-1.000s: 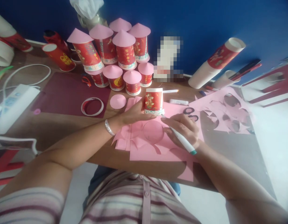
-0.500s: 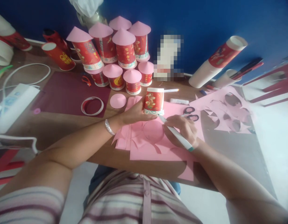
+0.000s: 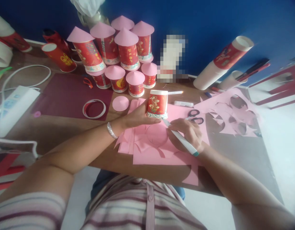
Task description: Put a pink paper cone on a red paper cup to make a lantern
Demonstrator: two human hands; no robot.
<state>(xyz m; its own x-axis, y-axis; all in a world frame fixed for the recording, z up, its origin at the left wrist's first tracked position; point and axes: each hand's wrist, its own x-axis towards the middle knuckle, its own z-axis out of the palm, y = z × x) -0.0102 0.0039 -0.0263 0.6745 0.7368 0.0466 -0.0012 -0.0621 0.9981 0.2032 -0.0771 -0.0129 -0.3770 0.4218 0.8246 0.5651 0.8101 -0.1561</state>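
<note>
Over the pink paper, my left hand [image 3: 143, 113] is closed around a short red cardboard tube [image 3: 158, 103] with a gold floral pattern, a white top edge and a green squiggle band along its base. My right hand [image 3: 187, 130] grips a white marker pen [image 3: 185, 142] with a green end. Its tip is at the lower edge of the tube, by the squiggles; whether it touches is hard to tell. Beneath both hands lie pink paper sheets [image 3: 147, 158] with a circle drawn on them. Dark-handled scissors [image 3: 196, 117] rest just beyond my right hand.
Several red tubes with pink cone tops [image 3: 126, 37] stand at the back. A pink cone [image 3: 121, 103] and a white ring [image 3: 94, 109] lie to the left, near a power strip [image 3: 20, 103]. Cut pink scraps [image 3: 233, 111] and a tall tube [image 3: 222, 64] are on the right.
Almost nothing differs. The tube in my left hand has shifted very slightly, and the pen stays at its lower edge.
</note>
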